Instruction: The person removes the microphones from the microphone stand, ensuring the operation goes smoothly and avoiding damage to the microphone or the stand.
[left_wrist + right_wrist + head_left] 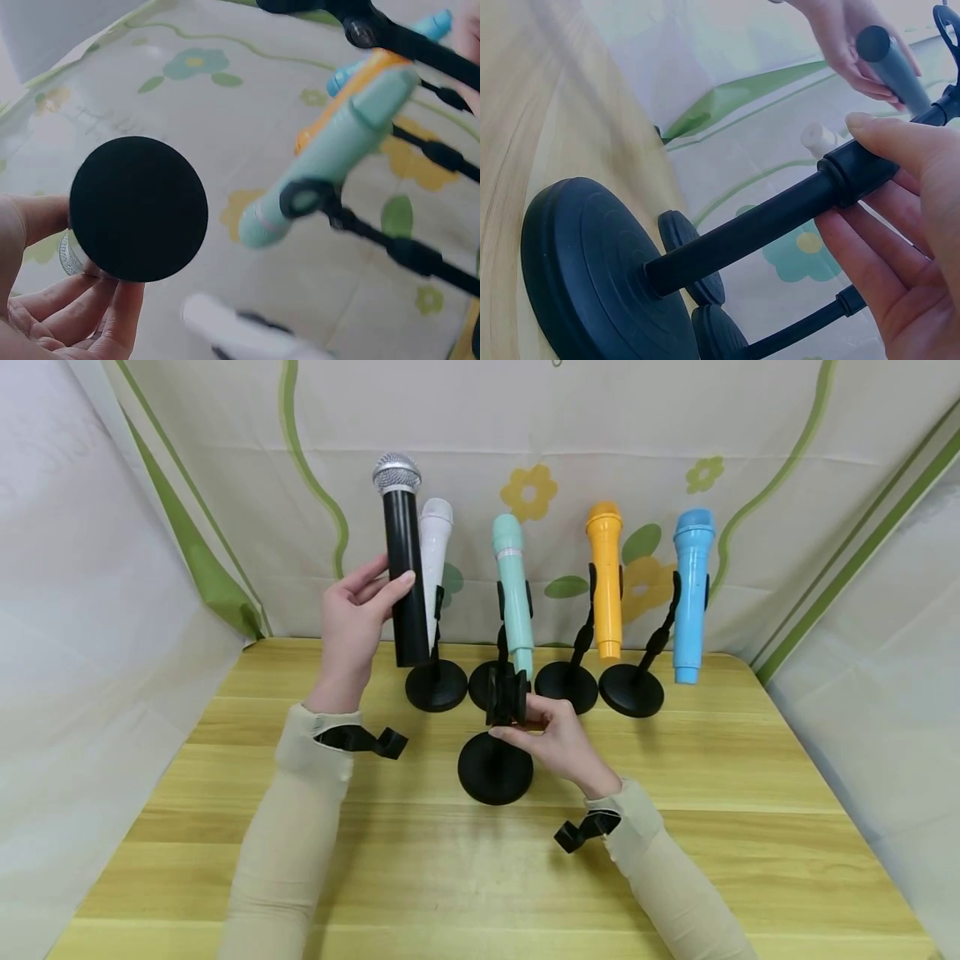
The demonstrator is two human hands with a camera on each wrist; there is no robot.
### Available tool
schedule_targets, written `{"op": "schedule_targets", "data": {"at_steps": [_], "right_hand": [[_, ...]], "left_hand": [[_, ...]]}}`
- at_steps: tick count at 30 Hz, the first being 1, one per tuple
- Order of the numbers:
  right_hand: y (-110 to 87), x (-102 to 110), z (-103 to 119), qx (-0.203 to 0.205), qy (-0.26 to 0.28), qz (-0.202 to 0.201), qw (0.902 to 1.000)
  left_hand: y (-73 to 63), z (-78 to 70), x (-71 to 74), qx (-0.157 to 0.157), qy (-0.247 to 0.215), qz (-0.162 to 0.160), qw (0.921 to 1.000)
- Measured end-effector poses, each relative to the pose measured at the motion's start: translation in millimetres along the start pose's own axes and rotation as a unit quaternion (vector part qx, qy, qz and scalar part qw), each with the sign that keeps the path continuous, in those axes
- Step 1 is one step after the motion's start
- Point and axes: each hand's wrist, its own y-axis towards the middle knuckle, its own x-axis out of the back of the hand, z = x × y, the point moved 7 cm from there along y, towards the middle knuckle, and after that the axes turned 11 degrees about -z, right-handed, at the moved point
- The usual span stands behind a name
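My left hand [354, 622] grips a black microphone [406, 577] with a silver mesh head, held upright in front of a white microphone [434, 552]. In the left wrist view its flat round black end [139, 210] faces the camera, with fingers around the body. My right hand [561, 739] holds the neck of a black microphone stand [496, 770], just under its clip. The right wrist view shows thumb and fingers about the stand's collar [855, 171], above its round base [592, 277]. This stand's clip carries no microphone.
Behind, a row of black stands holds the white microphone, a mint green microphone [513, 585], an orange microphone [604, 577] and a blue microphone [692, 593]. They stand at the back of the wooden table [480, 877], before a flower-printed cloth [450, 410].
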Motion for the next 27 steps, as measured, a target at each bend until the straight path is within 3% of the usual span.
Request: {"op": "schedule_targets", "data": {"at_steps": [14,27], "right_hand": [[-0.6,-0.8,-1.0,-0.003,0.004,0.001,1.0],[1.7,0.2,-1.7,-0.023,-0.016,-0.004,0.9996]], "left_hand": [[8.6,26.1,63.3,0.029,0.092,-0.044,0.9943],[16.1,87.7,107.4,0.141,0.164,-0.049,0.9751]]}}
